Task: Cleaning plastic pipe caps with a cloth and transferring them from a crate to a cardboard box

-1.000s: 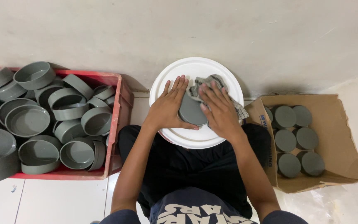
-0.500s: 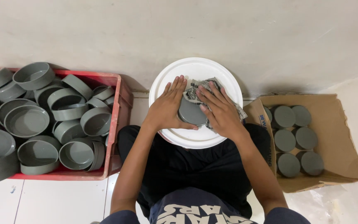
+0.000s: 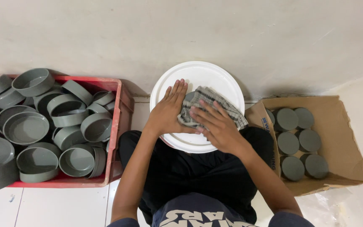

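Observation:
A round white lid (image 3: 204, 75) lies in front of me, resting over my lap. A grey round cap sits on it, almost fully hidden under a grey checked cloth (image 3: 217, 103). My left hand (image 3: 169, 111) lies flat with fingers spread, touching the left side of the cap and the cloth. My right hand (image 3: 215, 126) presses the cloth down onto the cap with its fingers spread.
A red crate (image 3: 116, 126) on my left is piled with several grey round caps (image 3: 26, 128) of different sizes. A brown cardboard box (image 3: 341, 126) on my right holds several stacked grey caps (image 3: 288, 143). A pale wall runs behind, white floor tiles below.
My right hand has slid the cloth up and to the left over the cap, covering it more. My left hand stays put against the cap.

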